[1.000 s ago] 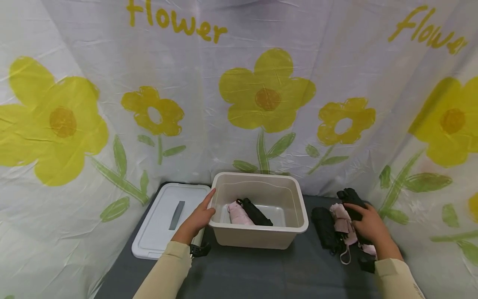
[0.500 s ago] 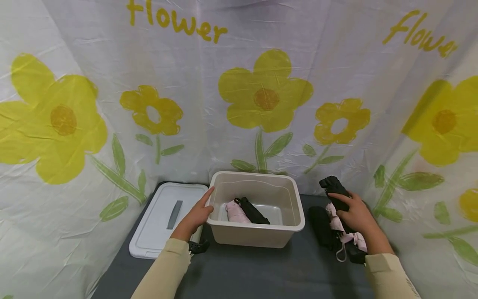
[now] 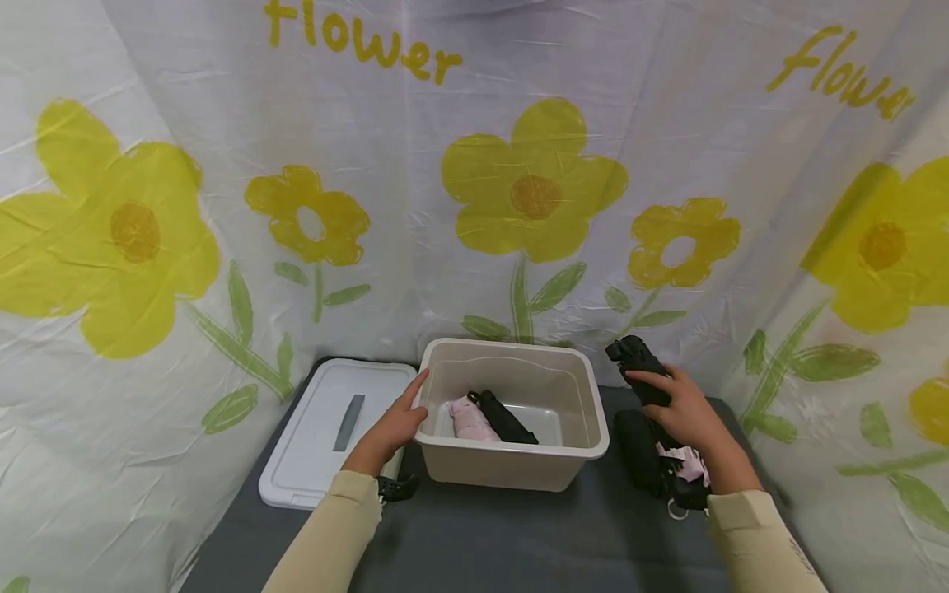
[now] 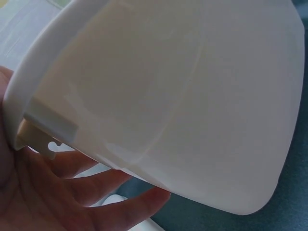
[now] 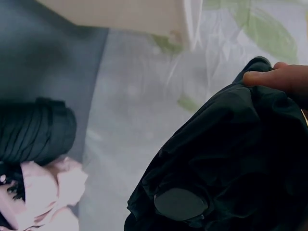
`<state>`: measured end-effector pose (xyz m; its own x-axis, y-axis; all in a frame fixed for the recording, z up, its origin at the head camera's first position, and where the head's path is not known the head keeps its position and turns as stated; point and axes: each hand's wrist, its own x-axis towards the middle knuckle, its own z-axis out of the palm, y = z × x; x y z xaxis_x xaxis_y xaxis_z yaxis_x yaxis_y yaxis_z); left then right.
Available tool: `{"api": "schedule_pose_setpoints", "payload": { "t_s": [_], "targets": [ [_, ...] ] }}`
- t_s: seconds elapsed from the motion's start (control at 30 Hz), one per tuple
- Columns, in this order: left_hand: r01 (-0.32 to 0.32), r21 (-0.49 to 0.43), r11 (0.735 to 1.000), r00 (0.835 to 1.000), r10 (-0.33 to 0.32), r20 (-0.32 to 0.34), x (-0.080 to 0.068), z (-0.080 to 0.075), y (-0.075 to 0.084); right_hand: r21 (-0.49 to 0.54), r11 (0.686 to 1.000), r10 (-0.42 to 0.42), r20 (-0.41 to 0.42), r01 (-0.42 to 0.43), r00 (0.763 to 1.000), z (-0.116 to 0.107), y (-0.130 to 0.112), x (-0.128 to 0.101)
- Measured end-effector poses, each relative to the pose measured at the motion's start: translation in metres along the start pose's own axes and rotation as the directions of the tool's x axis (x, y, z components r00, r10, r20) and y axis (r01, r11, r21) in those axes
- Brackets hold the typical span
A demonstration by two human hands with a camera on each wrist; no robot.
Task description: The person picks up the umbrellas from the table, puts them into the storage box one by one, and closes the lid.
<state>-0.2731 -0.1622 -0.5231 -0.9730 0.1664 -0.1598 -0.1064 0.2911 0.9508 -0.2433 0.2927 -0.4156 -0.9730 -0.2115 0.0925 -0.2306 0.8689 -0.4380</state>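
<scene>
Currently, one umbrella (image 3: 639, 362) is gripped by the right hand (image 3: 688, 413) above the worktop (image 3: 482, 543), right of the bin (image 3: 511, 452); presumably light, soft-skinned, best grasped mid-body. Bin rim touched by left hand (image 3: 387, 434), loosely spread.

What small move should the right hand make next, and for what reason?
Probably, the right hand should carry its black umbrella left, over the bin: the bin is open, two umbrellas lie inside, and the left hand holds the bin.
</scene>
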Motion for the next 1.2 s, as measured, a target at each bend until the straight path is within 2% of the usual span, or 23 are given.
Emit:
{"api": "schedule_pose_setpoints", "payload": {
  "t_s": [0.2, 0.43, 0.83, 1.2],
  "targets": [
    [0.004, -0.02, 1.0, 1.0, -0.003, 0.015, 0.0, 0.001, -0.002, 0.001, 0.999, -0.053, 0.01, 0.053, 0.999, 0.002, -0.02, 0.007],
    [0.02, -0.036, 0.999, 1.0, -0.02, 0.011, -0.001, 0.001, -0.004, 0.006, 0.997, -0.076, 0.038, 0.076, 0.996, 0.005, -0.037, 0.015],
    [-0.007, 0.001, 1.0, 1.0, 0.007, -0.004, -0.001, -0.004, -0.002, 0.009, 0.992, -0.129, 0.073, 0.128, 0.989, 0.009, -0.064, 0.034],
    [0.002, -0.008, 1.0, 1.0, -0.002, 0.007, 0.002, -0.001, 0.0, -0.009, 0.97, -0.243, 0.077, 0.244, 0.967, 0.019, -0.084, 0.046]
  ]
}}
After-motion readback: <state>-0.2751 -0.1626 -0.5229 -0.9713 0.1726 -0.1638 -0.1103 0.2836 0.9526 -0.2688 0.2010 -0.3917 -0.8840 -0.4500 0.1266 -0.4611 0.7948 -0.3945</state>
